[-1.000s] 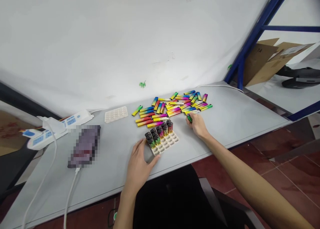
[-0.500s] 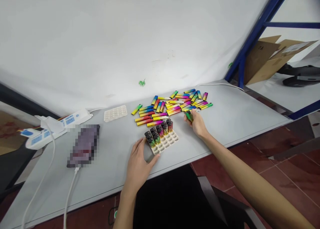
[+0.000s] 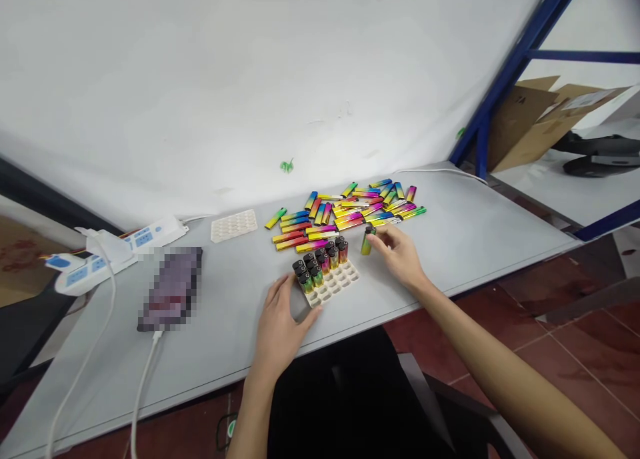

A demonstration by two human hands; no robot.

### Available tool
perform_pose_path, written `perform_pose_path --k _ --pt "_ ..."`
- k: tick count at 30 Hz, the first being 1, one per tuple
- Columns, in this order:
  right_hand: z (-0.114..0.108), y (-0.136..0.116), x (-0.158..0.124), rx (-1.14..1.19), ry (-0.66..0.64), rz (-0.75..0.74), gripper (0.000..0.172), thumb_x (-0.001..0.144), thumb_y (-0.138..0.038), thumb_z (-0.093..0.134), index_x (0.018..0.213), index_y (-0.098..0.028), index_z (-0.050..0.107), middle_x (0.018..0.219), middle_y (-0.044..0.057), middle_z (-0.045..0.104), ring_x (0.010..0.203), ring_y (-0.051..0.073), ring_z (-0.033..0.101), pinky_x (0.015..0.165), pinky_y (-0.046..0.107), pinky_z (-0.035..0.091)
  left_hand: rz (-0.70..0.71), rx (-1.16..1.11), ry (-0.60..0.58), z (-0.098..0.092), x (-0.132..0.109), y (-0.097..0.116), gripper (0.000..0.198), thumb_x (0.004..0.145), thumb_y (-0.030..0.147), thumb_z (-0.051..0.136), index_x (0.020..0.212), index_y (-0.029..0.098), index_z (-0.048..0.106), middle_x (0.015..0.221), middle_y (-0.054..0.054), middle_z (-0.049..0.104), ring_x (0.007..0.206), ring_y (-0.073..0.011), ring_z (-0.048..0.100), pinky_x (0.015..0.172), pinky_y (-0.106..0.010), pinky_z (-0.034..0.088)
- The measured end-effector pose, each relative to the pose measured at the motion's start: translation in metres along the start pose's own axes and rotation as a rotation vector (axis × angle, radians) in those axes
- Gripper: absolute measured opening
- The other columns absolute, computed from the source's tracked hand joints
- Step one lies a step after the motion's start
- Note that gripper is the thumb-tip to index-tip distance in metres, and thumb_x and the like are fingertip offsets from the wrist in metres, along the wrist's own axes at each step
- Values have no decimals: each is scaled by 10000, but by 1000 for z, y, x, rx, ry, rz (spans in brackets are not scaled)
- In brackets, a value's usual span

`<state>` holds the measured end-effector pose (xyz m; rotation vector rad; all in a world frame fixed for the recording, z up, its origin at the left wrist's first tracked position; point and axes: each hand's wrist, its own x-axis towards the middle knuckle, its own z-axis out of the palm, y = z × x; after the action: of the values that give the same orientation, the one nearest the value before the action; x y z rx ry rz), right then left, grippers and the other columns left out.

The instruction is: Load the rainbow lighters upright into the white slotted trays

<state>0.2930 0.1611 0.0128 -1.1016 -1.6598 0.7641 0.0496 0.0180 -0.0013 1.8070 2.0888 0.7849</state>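
Note:
My right hand (image 3: 400, 253) pinches one rainbow-coloured lighter (image 3: 367, 240) upright, just right of a white slotted tray (image 3: 339, 282). Several lighters (image 3: 320, 259) stand in the tray's far rows, black caps up. My left hand (image 3: 280, 322) rests on the grey table (image 3: 225, 325), fingers curled against the tray's near left corner. A heap of loose rainbow lighters (image 3: 350, 211) lies flat behind the tray.
A second, empty white tray (image 3: 233, 225) lies at the left of the heap. Further left are a blurred phone (image 3: 173, 287) with a white cable (image 3: 143, 385) and a white power strip (image 3: 115, 249). Cardboard boxes (image 3: 540, 115) sit behind a blue frame (image 3: 505, 79) at right.
My right hand lifted one lighter out of the heap's near edge and brought it left towards the tray, turning it upright. My left hand stayed at the tray.

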Motion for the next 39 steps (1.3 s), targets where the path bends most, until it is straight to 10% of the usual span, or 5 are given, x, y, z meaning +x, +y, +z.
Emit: perform_pose_path --k 13,39 --pt "30 -55 -36 -215 -362 -208 232 959 -408 560 1079 -235 658 1026 66 672 735 158 640 689 298 524 57 -45 32 2 0 -2 681 843 478 651 1415 205 402 1382 -142 520 1342 -318 459 1104 -525 410" --pt "19 -72 -23 -790 -509 -308 122 987 -280 521 996 -237 635 971 29 702 767 184 669 550 289 323 59 -30 34 2 0 -2 694 851 503 636 1425 199 393 1391 -152 514 1335 -322 467 1102 -534 412"
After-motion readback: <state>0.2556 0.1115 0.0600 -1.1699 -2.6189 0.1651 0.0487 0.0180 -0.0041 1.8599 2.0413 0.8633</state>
